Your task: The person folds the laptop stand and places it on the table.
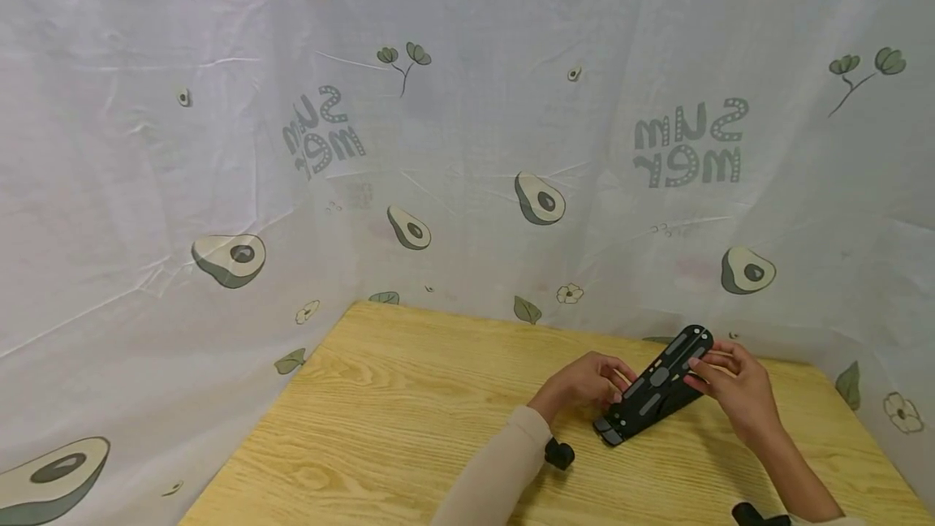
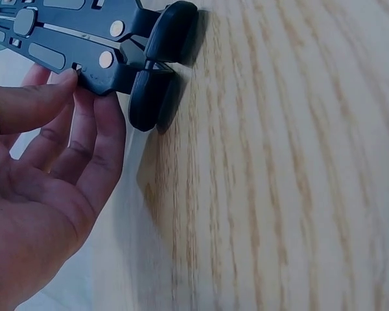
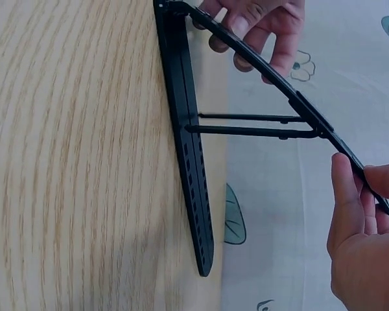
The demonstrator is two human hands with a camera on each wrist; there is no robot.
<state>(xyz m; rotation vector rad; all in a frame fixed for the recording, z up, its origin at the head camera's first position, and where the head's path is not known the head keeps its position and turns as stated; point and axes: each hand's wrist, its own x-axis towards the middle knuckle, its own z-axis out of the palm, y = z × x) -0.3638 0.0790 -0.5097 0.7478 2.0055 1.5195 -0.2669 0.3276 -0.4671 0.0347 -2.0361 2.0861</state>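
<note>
A black folding laptop stand (image 1: 660,377) stands on the wooden table, its upper plate raised at a slant. The right wrist view shows its slotted base (image 3: 185,149) flat on the table and two thin struts (image 3: 253,131) propping the plate. My left hand (image 1: 588,381) pinches the plate's edge near the low end, thumb on top and fingers beneath. In the left wrist view, two rounded black feet (image 2: 172,32) at that end touch the wood. With thumb and fingers, my right hand (image 3: 369,249) pinches the raised end of the plate.
The light wood-grain table (image 1: 409,396) extends to the left of the stand. A pale curtain (image 1: 467,144) printed with avocados and leaves hangs along the table's back and sides. Black wrist straps or mounts (image 1: 559,454) sit on both wrists.
</note>
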